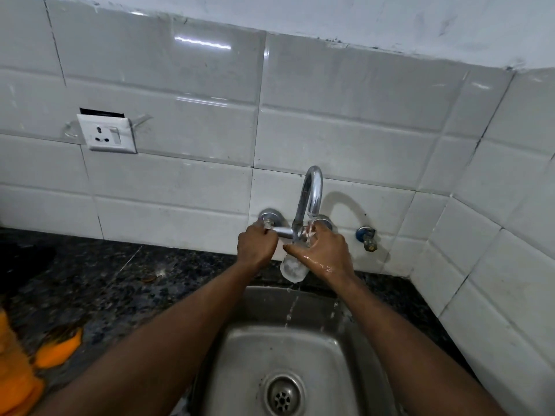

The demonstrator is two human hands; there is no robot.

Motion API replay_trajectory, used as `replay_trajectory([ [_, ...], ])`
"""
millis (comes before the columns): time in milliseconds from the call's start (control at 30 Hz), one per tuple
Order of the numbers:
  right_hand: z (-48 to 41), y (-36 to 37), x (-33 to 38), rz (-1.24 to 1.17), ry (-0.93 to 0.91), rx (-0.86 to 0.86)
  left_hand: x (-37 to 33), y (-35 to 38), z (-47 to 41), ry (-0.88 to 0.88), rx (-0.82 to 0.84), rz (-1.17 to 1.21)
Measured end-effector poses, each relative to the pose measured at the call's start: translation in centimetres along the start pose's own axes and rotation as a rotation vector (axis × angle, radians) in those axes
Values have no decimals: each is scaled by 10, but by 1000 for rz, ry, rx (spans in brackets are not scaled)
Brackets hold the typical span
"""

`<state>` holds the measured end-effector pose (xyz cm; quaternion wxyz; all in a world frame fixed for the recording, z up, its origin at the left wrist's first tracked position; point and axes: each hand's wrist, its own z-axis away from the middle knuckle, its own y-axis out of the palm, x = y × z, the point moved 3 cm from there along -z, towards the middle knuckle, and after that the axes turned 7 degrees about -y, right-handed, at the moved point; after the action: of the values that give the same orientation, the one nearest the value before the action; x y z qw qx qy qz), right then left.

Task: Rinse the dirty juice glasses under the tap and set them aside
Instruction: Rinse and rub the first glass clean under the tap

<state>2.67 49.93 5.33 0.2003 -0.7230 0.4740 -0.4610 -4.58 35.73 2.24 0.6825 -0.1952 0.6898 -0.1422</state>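
A clear juice glass [292,270] is held upright under the chrome tap spout [310,193]. My right hand [326,253] grips the glass around its side and is wet. Water runs from the spout into the glass and spills over, falling into the steel sink [240,355] below. My left hand [255,246] holds the tap's left handle [268,223], fingers curled round it. The glass's upper part is partly hidden behind my right fingers.
A dark speckled counter [105,280] runs left of the sink, with orange peel pieces [58,351] near its left front. A wall socket [106,134] sits on the white tiles. A small blue-collared valve [367,237] sticks out right of the tap. The drain [283,396] lies below.
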Motion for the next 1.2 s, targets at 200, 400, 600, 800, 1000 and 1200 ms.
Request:
replay_trajectory([
  [200,15,17,-11,-442,149,-94,21,33,39,-703,447,728],
  [400,36,36,-30,-859,349,188,14,22,28,-438,343,517],
  [600,36,55,-26,-664,318,476,2,0,13,175,82,-353],
  [800,20,80,0,-614,197,554,-2,-24,17,303,60,-543],
  [1000,12,105,35,-630,140,439,15,-70,9,131,60,-345],
  [1200,2,145,79,-788,175,326,55,-142,-22,-71,-129,-331],
])
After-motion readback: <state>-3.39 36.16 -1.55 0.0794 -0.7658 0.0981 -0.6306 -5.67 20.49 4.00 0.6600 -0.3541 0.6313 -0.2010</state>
